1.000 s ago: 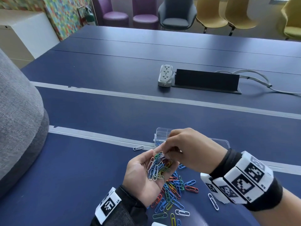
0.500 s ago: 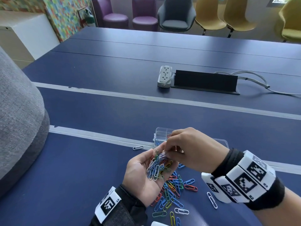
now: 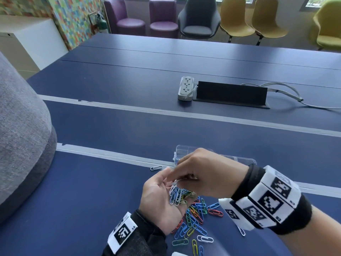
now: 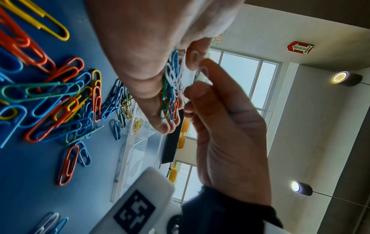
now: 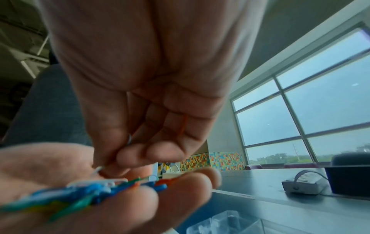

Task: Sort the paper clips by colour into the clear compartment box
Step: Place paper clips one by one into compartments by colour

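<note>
My left hand [image 3: 162, 193] lies palm up above the table and cups a handful of mixed paper clips [image 3: 180, 196], also seen as paper clips [image 4: 171, 88] from the left wrist. My right hand [image 3: 184, 175] reaches over that palm and pinches a white clip [image 4: 200, 68] between thumb and fingertip. An orange clip [image 5: 183, 125] sits inside its curled fingers. A loose pile of coloured clips [image 3: 195, 217] lies on the blue table under both hands. The clear compartment box [image 3: 184, 150] stands just beyond, mostly hidden by the right hand; yellow clips [image 4: 138, 125] show in one compartment.
A single white clip [image 3: 156, 167] lies left of the box, and another stray clip [image 3: 241, 231] lies under my right wrist. A power strip [image 3: 186, 87] and a black cable box [image 3: 230, 93] sit further back. A grey cushion [image 3: 20, 135] fills the left side.
My right hand's fingertips have dipped into the left palm and taken hold of a white clip. The left hand has stayed in place with its handful.
</note>
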